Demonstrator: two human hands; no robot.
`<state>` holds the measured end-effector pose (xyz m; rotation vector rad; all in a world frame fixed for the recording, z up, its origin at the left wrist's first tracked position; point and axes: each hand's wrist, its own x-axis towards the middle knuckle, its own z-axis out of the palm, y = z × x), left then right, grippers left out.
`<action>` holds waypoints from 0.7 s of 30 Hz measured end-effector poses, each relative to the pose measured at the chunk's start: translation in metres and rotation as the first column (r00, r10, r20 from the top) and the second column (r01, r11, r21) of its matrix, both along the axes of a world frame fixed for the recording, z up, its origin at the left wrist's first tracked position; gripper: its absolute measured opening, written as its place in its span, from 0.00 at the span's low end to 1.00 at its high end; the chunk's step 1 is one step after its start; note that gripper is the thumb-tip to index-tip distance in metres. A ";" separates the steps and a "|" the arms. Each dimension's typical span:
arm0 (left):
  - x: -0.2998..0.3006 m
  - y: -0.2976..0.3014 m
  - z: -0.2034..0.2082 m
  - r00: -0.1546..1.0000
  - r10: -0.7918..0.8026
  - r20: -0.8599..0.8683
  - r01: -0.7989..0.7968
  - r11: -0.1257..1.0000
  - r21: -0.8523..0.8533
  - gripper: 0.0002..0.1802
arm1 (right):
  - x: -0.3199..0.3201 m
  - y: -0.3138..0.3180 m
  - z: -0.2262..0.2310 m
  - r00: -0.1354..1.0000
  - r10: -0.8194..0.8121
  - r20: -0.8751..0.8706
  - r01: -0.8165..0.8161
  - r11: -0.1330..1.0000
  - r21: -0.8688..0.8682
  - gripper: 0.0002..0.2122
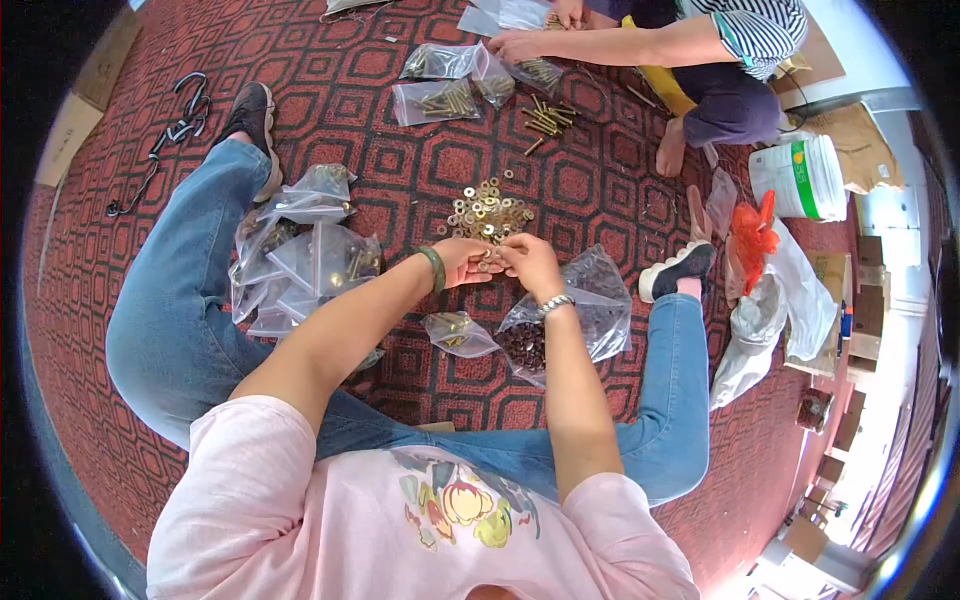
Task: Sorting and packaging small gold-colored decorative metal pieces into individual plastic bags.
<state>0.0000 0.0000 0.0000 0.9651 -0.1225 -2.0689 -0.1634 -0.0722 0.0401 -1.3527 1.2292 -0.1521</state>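
My left hand (462,262) is turned palm up, with a few metal washers (487,264) lying at its fingers. My right hand (532,264) reaches over from the right, its thumb and fingertips pinched at those washers. Just beyond both hands, a loose pile of brass and silver washers (490,208) is spread on the carpet. Under my right wrist lies an opened clear plastic bag (605,285) with small dark parts (522,347) in it. A small clear bag of brass-coloured pieces (460,332) rests nearer to me, below my left hand.
Filled clear bags (320,262) lie by my left leg. Farther off are loose brass screws (545,122), bagged screws (438,102) and another person's hand (515,45). A white bucket (798,178), a red plastic bag (754,238) and white sacks (757,320) stand at the right. A black cord (180,130) lies far left.
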 end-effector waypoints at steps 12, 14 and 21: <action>-0.002 -0.002 0.009 0.999 0.047 0.027 -0.050 0.991 0.126 0.10 | -0.022 0.013 -0.025 0.901 0.085 -0.425 -0.309 0.813 -0.493 0.08; -0.002 0.000 0.007 0.998 0.048 0.050 -0.052 0.994 0.099 0.10 | -0.019 0.016 -0.024 0.889 0.094 -0.449 -0.344 0.784 -0.517 0.08; -0.003 0.001 0.007 0.997 0.042 0.066 -0.047 0.996 0.078 0.10 | -0.024 0.010 -0.026 0.890 0.113 -0.442 -0.343 0.804 -0.485 0.07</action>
